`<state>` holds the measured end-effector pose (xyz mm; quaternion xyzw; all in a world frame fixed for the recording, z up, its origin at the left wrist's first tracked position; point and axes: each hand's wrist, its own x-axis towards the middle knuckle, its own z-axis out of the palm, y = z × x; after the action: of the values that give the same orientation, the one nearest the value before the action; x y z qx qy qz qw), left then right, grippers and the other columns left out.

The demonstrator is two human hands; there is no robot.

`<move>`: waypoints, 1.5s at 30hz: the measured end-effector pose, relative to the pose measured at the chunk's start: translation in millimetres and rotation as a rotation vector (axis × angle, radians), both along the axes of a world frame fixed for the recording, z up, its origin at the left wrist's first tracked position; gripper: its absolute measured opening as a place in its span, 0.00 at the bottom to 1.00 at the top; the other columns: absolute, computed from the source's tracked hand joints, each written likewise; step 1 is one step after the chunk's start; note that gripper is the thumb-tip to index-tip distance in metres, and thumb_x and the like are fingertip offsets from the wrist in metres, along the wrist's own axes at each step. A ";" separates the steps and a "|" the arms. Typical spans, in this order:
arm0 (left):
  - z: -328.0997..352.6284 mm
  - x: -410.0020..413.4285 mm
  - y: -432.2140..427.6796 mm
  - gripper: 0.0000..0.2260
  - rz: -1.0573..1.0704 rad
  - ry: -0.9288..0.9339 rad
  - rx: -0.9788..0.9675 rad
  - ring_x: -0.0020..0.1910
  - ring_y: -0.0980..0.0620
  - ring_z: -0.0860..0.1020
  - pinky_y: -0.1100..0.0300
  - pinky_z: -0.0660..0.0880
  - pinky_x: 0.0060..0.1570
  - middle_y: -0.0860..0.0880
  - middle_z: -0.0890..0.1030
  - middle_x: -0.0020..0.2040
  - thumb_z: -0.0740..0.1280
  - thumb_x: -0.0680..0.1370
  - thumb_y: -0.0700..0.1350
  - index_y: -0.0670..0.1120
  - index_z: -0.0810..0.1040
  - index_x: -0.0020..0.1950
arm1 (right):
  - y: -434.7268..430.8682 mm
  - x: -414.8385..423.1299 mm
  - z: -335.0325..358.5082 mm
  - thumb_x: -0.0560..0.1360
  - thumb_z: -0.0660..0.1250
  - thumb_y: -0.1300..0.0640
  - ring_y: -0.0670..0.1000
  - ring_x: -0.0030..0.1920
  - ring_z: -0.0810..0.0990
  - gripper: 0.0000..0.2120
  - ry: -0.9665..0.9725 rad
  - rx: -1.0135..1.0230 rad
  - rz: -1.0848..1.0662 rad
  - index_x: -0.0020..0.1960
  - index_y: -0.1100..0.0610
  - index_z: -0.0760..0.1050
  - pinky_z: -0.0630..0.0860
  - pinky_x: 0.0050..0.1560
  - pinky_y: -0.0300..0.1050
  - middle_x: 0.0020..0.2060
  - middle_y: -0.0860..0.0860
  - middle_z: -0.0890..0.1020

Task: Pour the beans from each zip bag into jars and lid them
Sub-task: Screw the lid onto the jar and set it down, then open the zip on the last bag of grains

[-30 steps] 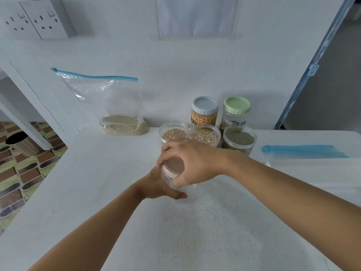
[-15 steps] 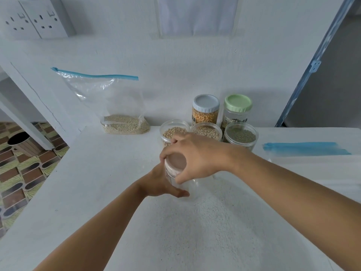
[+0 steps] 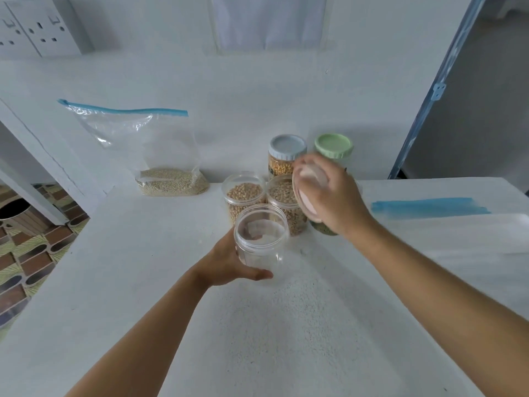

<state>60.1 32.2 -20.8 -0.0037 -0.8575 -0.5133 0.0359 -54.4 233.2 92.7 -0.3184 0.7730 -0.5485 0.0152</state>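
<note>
- While the left hand curls round the lower part of a clear, empty jar standing on the counter, thumb across its near side, the right hand pinches a pale pink round lid. The lid is tilted on edge, up and right of the jar's open mouth and clear of it.
- Just behind the jar stand two open clear tubs of tan beans, close side by side: the left tub and the right tub, whose far edge the lid overlaps.
- A third tub, with green beans, is mostly hidden by the right hand.
- Behind these, by the wall, stand a grey-capped jar of yellow grains and a green-capped jar, both caps ribbed.
- Well apart to the left, a clear zip bag with a blue seal leans upright on the wall, small pale beans settled at its bottom.
- Far right, a flat bag with a blue strip lies on the counter.
- Counter: white, finely grainy.
</note>
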 end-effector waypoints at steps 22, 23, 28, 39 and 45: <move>-9.3 -12.2 46.5 0.42 0.019 -0.043 0.157 0.70 0.60 0.72 0.59 0.78 0.62 0.60 0.75 0.70 0.82 0.69 0.45 0.55 0.65 0.78 | 68.0 -11.4 -160.2 0.79 0.67 0.62 0.57 0.58 0.77 0.11 0.203 0.541 -0.223 0.61 0.58 0.81 0.75 0.57 0.52 0.55 0.53 0.83; -7.9 -11.9 46.1 0.43 0.005 -0.057 0.158 0.71 0.60 0.71 0.59 0.77 0.64 0.60 0.74 0.71 0.82 0.69 0.46 0.56 0.63 0.78 | 66.1 -10.3 -154.8 0.79 0.67 0.63 0.57 0.58 0.78 0.11 0.174 0.484 -0.243 0.60 0.58 0.81 0.74 0.55 0.48 0.55 0.54 0.83; 21.7 -5.0 39.8 0.44 -0.040 -0.053 0.221 0.74 0.61 0.68 0.57 0.71 0.69 0.63 0.70 0.74 0.80 0.70 0.53 0.62 0.59 0.80 | 47.4 -0.7 -88.1 0.83 0.64 0.57 0.41 0.49 0.81 0.07 0.046 0.082 -0.229 0.56 0.56 0.80 0.71 0.47 0.24 0.49 0.47 0.84; 134.3 29.7 -53.7 0.07 0.562 0.382 0.286 0.37 0.49 0.72 0.53 0.71 0.45 0.45 0.74 0.36 0.71 0.78 0.49 0.46 0.80 0.46 | -61.6 8.6 42.3 0.79 0.68 0.59 0.46 0.37 0.80 0.05 0.204 0.012 0.080 0.45 0.54 0.79 0.77 0.42 0.42 0.35 0.46 0.82; 166.7 43.5 -141.0 0.05 0.775 0.371 -0.087 0.35 0.55 0.72 0.63 0.69 0.37 0.48 0.77 0.36 0.70 0.81 0.45 0.48 0.80 0.44 | -179.0 19.4 64.6 0.79 0.66 0.55 0.51 0.51 0.76 0.04 0.503 0.198 0.207 0.51 0.54 0.78 0.75 0.53 0.51 0.46 0.48 0.80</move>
<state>103.7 -108.8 145.9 0.2247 -0.7953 -0.4159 0.3795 -35.0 54.2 157.3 -0.5185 0.7658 -0.3697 -0.0897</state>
